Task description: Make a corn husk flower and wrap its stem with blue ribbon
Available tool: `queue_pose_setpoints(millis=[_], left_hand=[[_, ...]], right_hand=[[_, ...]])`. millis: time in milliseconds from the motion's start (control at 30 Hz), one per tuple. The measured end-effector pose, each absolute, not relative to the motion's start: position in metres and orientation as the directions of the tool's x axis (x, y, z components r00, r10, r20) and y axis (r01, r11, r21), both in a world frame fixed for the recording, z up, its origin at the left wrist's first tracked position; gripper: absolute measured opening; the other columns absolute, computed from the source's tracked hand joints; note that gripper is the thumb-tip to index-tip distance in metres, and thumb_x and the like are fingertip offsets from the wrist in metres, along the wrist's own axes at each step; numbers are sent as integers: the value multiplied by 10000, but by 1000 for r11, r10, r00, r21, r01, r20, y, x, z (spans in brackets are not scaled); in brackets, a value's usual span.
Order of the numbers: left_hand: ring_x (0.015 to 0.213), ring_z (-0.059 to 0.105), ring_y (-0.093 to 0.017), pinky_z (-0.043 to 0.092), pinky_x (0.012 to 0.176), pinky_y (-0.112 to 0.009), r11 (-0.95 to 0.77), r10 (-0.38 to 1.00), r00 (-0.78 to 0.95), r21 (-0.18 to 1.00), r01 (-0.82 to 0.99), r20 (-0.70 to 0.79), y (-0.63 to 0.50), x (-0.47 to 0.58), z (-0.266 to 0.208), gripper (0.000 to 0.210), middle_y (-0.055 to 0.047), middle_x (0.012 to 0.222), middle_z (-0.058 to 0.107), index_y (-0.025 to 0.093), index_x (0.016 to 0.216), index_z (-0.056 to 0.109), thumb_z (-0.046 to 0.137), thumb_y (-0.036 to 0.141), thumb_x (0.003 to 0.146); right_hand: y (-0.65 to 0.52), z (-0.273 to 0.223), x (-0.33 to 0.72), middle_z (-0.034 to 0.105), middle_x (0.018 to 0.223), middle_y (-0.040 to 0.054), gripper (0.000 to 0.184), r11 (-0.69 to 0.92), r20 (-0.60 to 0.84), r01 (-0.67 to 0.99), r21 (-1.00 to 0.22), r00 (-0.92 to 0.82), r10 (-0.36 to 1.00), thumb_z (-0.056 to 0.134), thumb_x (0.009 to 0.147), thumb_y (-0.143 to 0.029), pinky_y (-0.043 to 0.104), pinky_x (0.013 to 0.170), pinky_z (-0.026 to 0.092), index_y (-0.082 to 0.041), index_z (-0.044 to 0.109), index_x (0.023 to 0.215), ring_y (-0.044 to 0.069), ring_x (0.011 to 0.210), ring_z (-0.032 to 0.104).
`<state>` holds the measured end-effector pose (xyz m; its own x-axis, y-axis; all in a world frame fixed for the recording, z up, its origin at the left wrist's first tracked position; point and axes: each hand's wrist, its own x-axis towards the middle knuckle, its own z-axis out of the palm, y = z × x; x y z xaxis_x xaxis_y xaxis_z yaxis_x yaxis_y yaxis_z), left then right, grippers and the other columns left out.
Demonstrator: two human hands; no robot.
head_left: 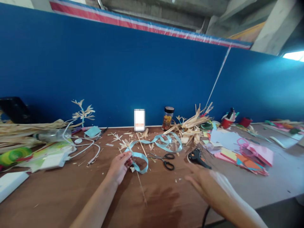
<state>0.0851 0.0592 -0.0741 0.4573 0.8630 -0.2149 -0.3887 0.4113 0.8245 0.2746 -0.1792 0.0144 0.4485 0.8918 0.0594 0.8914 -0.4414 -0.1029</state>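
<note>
My left hand (120, 166) is closed in a pinch on a dried-husk flower (125, 144) with a thin stick stem pointing down toward the table's front. A light blue ribbon (143, 164) loops out beside these fingers and runs on across the table to the right. My right hand (201, 182), blurred, hovers over the table with fingers stretched out and nothing seen in them. Just beyond it lies a black glue gun (199, 157). Scissors with black handles (168, 161) rest between the two hands, blades apart.
A jar with a black lid (168, 118) stands by the blue partition (118, 69). Dried husks (193, 125) are heaped right of it, with coloured paper (249, 158) farther right. On the left are a white cable (96, 147), a clear bottle (53, 135) and another husk flower (83, 112).
</note>
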Motion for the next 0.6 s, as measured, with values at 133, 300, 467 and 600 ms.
queue_pose_setpoints(millis=[133,300,467,600], left_hand=[[489,492,-38,438,486,-128,410,820,543,847,-337,-181,55,84,-72,148,20,564,537,101,689,615,695,187,600],[496,505,-45,427,505,-147,423,752,641,860,-286,-157,49,82,-65,167,14,588,560,115,682,605,692,239,611],[513,515,-58,427,521,-170,402,758,636,872,-280,-145,49,81,-63,189,-14,629,595,106,690,615,702,244,595],[491,499,-55,413,519,-178,393,751,643,883,-257,-147,48,83,-65,175,1,589,578,111,680,611,694,245,604]], right_hand=[[-142,24,232,592,1035,42,288,68,167,810,-582,37,985,381,842,-289,272,782,421,-258,501,1102,160,929,552],[-58,-28,221,570,1070,94,299,90,298,635,-767,228,927,367,839,-281,323,867,364,-167,524,1067,178,991,507],[-18,-62,222,608,778,34,334,17,88,320,-947,210,974,327,842,-366,249,651,424,-152,583,852,133,715,545],[-21,-62,222,468,550,-45,228,-1,27,155,-988,178,984,467,765,-366,175,461,343,-150,534,734,71,475,418]])
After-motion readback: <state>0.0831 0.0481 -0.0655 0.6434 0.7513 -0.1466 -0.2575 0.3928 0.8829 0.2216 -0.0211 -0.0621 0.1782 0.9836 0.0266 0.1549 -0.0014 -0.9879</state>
